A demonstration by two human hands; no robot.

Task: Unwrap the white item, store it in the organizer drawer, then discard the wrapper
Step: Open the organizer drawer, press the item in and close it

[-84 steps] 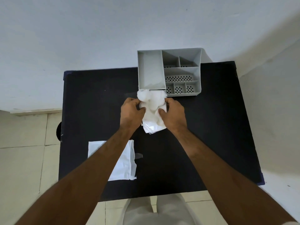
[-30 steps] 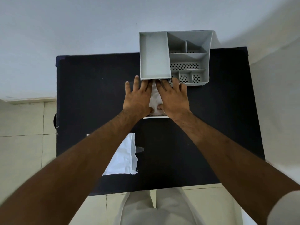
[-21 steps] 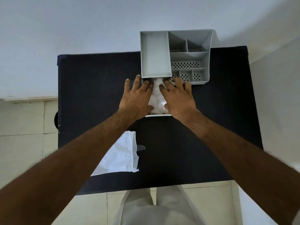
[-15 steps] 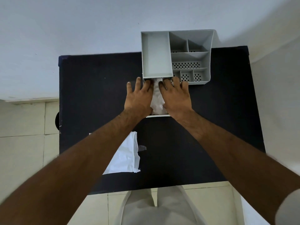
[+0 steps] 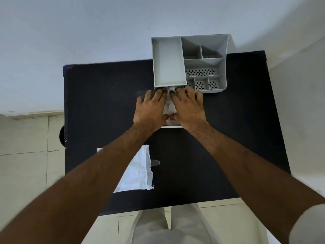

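The grey organizer (image 5: 222,67) stands at the table's far edge, its drawer (image 5: 173,126) pulled out toward me. The white item (image 5: 169,107), soft and crumpled, lies in the drawer. My left hand (image 5: 151,110) and my right hand (image 5: 189,108) rest flat on top of it, fingers spread and pointing at the organizer, pressing it down. Only a strip of the item shows between the hands. The white wrapper (image 5: 139,173) lies flat on the black table (image 5: 105,103) near the front, partly under my left forearm.
The table's front edge runs just above my legs. A pale wall rises behind the organizer and at the right. Tiled floor shows at the left. A small scrap (image 5: 155,162) lies beside the wrapper.
Earlier both hands held the white item above the table in front of the organizer. They then lowered it into the drawer and flattened onto it. Over the last second they barely moved.
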